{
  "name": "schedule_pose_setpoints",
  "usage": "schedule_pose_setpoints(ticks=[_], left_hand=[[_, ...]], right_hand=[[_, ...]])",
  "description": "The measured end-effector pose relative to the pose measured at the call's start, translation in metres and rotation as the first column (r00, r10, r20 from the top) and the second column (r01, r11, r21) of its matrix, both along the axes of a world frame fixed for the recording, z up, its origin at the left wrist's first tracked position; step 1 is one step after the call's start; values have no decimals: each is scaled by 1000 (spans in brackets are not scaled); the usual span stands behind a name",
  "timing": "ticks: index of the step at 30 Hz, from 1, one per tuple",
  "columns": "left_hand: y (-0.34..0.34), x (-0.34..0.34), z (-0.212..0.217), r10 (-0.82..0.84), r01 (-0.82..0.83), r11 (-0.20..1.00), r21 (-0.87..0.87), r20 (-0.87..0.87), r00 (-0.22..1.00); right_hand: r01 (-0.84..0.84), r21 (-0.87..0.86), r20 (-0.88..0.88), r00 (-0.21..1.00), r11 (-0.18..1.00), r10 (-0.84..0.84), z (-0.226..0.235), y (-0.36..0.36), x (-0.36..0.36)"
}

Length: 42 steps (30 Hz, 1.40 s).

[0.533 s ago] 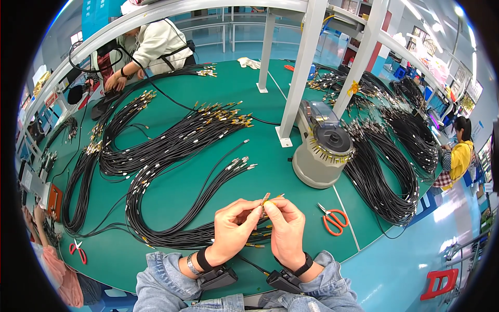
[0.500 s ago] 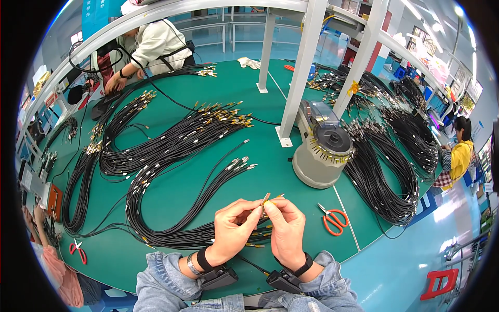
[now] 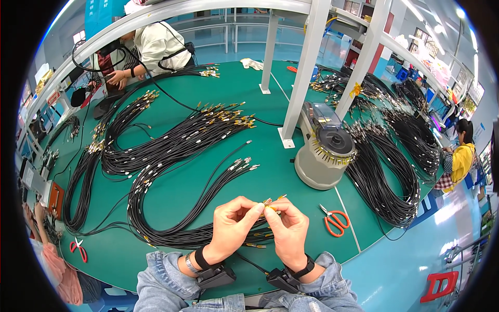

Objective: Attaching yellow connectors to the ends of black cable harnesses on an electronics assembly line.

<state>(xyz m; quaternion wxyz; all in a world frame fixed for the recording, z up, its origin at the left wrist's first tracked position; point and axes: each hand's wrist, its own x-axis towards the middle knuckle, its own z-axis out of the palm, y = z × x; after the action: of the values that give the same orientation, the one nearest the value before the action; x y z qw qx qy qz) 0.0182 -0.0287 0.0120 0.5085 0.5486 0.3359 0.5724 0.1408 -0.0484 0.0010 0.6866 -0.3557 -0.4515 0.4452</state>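
- While the small gold connector tip (image 3: pixel 269 206) is pinched between both hands, it is held just above the green worktop (image 3: pixel 171 197), at the near end of the black cable bundle (image 3: pixel 208 208) that trails away to the left of the fingers.
- The left hand (image 3: pixel 231 224) is closed narrowly, thumb and forefinger pressed on the tip; the right hand (image 3: pixel 288 229) is likewise closed narrowly on the same piece from the other side. Whether a separate part is being fitted over it cannot be told, as the fingers (image 3: pixel 254 208) cover the join.
- A good result is judged to depend on the cable end being kept straight and in line with the connector, so that nothing is bent or skewed.
- Light, even pressure is advised; the piece is small and would be slipped or dropped easily.
- The loose neighbouring ends (image 3: pixel 254 242), lying just below the fingers, are best kept out of the pinch.
- The orange-handled scissors (image 3: pixel 335 221), lying to the right of the fingers, and the grey round machine (image 3: pixel 322 156) beyond them are left untouched.
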Motion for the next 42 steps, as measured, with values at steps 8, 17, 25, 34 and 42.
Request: schedule_pose_setpoints(ticks=[8, 17, 25, 34, 42], left_hand=[[1, 0, 9, 13, 1, 992, -129, 115, 993], [1, -2, 6, 8, 16, 984, -179, 132, 991], [1, 0, 3, -12, 32, 987, -158, 130, 992], [-1, -3, 9, -44, 74, 971, -227, 134, 990], [-1, -4, 9, -78, 109, 969, -223, 144, 987]], right_hand=[[22, -6, 159, 987, 1000, -20, 4, -4, 0], [25, -126, 35, 999, 992, -21, 11, -4, -1], [-64, -84, 31, 997, 994, 67, 8, 2, 2], [-83, -83, 36, 996, 993, 86, 3, 0, 3], [-93, -73, 28, 995, 993, 95, 0, 2, 4]])
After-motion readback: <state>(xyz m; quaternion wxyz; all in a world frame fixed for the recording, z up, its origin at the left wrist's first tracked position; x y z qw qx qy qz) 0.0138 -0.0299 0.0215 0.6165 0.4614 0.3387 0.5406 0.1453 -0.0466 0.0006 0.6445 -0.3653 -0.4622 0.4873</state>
